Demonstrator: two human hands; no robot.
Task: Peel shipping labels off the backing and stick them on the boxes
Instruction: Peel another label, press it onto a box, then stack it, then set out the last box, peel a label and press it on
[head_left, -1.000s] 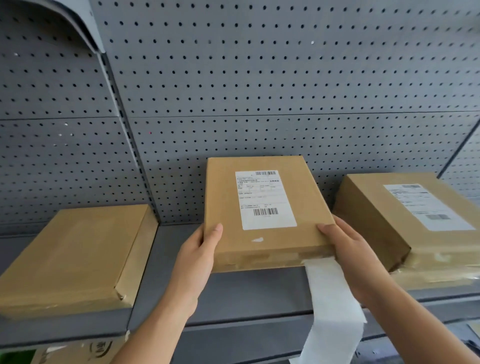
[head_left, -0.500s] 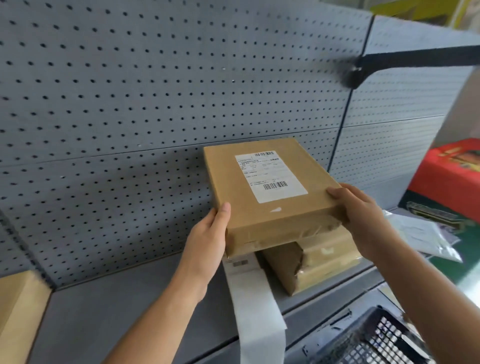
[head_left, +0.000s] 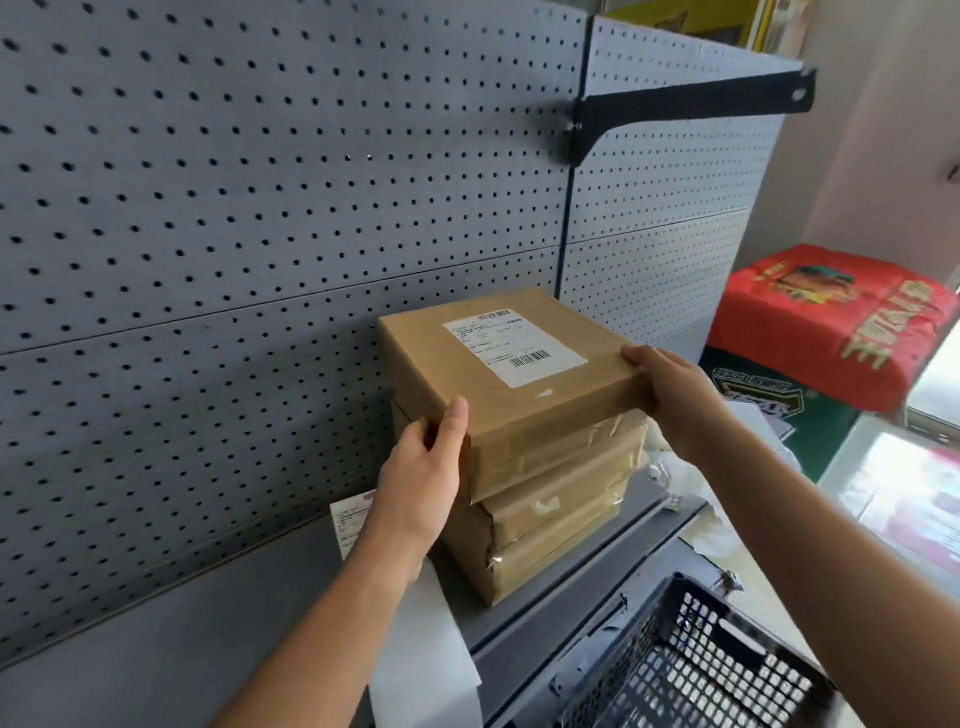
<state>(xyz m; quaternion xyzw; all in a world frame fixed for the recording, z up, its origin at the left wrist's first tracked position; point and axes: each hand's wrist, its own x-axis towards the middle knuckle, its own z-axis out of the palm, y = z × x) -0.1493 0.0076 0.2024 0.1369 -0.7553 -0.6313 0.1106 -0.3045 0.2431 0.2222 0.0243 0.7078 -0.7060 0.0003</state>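
A brown cardboard box (head_left: 467, 364) carries a white shipping label (head_left: 511, 345) on its top face. It rests on top of a second brown box (head_left: 561, 525) that stands on the grey shelf (head_left: 182, 623). My left hand (head_left: 423, 467) grips the top box at its near left corner, thumb on the top face. My right hand (head_left: 670, 395) holds its right edge. A white strip of label backing (head_left: 421, 654) lies on the shelf beneath my left forearm and hangs over the front edge; a printed label (head_left: 350, 519) shows at its far end.
Grey pegboard (head_left: 260, 208) backs the shelf, with a black bracket (head_left: 691, 104) jutting out above. A dark mesh basket (head_left: 691, 670) sits below at the lower right. A red box (head_left: 831, 317) and a green box (head_left: 779, 410) lie on the right.
Both hands carried the labelled box to the right and lowered it onto the other labelled box. The view swung right; the unlabelled box on the left is out of view.
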